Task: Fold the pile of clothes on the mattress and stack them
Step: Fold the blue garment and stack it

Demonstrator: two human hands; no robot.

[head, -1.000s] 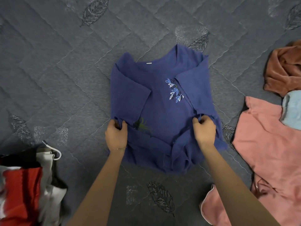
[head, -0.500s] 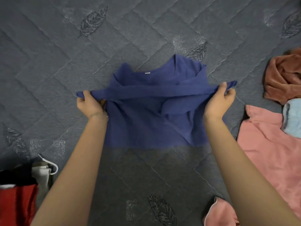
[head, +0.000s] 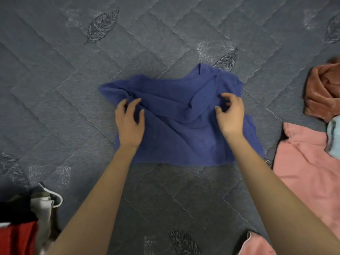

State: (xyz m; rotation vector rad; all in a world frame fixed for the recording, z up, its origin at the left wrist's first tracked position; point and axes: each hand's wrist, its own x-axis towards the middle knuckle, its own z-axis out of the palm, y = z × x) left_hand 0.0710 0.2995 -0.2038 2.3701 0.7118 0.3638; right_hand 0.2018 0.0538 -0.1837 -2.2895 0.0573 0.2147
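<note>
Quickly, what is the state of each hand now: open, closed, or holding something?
Left hand: open, fingers relaxed on the blue shirt.
Right hand: open, fingers loosely curled over the shirt, gripping nothing.

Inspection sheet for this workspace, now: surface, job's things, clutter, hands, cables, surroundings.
Surface: grey quilted mattress, leaf pattern, carrying everything.
Job's things: blue shirt at centre, folded over, rumpled along its far edge; pink garment spread at right; rust-brown garment bunched beyond it; pale blue cloth overlapping the pink one; red, black and off-white heap at lower left.
Clutter: nothing seen.
Hands: left hand rests open on the shirt's left side; right hand loosely curled over its right side, pinching nothing visible.
Cables: nothing seen.
Surroundings: nothing seen beyond the mattress.
</note>
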